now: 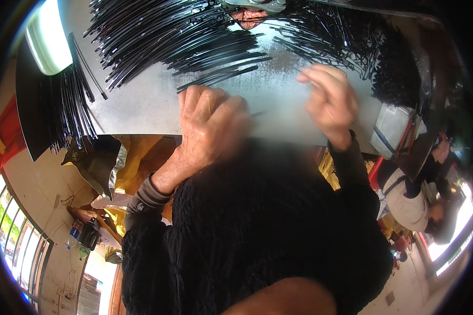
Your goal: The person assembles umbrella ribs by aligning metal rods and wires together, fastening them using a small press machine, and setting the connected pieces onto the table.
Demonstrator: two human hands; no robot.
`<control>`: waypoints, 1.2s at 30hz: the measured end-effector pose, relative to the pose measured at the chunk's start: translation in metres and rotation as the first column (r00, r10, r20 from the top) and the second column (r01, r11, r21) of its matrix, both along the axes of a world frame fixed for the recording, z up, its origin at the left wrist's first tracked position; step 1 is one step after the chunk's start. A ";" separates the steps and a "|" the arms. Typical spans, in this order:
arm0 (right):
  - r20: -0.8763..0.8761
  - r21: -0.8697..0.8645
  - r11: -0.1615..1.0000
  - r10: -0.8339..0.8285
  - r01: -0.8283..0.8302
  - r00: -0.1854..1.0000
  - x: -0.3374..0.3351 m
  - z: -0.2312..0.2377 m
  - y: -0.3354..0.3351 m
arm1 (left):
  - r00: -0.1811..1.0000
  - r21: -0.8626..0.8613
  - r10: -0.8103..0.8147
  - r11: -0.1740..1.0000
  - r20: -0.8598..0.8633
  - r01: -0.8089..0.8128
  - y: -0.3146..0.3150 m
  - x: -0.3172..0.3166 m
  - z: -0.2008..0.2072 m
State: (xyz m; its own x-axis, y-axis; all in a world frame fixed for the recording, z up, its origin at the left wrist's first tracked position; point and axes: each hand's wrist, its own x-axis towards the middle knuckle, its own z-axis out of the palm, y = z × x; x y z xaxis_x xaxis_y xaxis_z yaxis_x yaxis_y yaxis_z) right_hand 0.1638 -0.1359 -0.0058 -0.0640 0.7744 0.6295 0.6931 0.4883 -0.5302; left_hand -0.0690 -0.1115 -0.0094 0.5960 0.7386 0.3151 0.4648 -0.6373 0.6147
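Note:
Many thin black rods (142,50) with shiny ends lie in rows on a grey metal tabletop (136,107). My left hand (207,115) is closed at the table's near edge, knuckles up, just below the nearest rods. A short, blurred dark tip shows beside its fingers; what they grip is hidden. To the right, my right hand (331,100) is raised above the table with its fingers partly bent and apart, somewhat smeared by motion. I see nothing in it. The closest rods to it are the looser pile (326,39) at the far right.
A bundle of black rods (73,110) hangs over the table's left edge beneath a white lamp-like panel (50,42). On the right edge sits a white box (391,128). At the far edge is a grey metal object (257,4). Another person (410,199) is at the right.

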 end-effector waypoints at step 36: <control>-0.335 -0.375 0.921 -0.244 0.109 0.910 -0.044 0.010 0.053 | 0.952 -0.343 0.140 0.939 0.274 -0.039 0.099 0.060 0.021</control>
